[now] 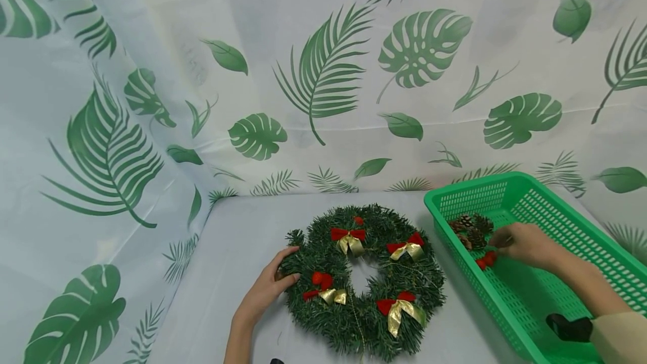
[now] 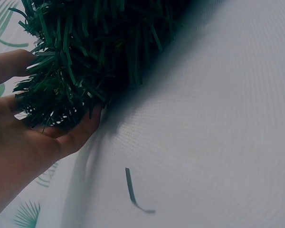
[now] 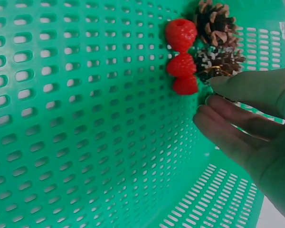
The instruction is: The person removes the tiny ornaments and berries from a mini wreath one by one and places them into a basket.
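Note:
A round green wreath (image 1: 364, 330) lies on the white table, with red-and-gold bows (image 1: 400, 310) and a few red berries (image 1: 322, 280) on it. My left hand (image 1: 270, 285) grips its left edge, fingers curled around the bristly greenery (image 2: 61, 80). At the right, my right hand (image 1: 523, 246) reaches down into a green basket (image 1: 528, 308). Its thumb and fingertips stand slightly apart beside a pine cone (image 3: 218, 61) with a gold loop. Red raspberry-like berries (image 3: 183, 65) lie next to that cone.
Several other pine cones (image 1: 467, 223) gather in the basket's left corner. A black object (image 1: 568, 327) shows at the right wrist. A loose green strip (image 2: 131, 192) lies on the table. A leaf-patterned cloth (image 1: 323, 72) hangs behind and at the left.

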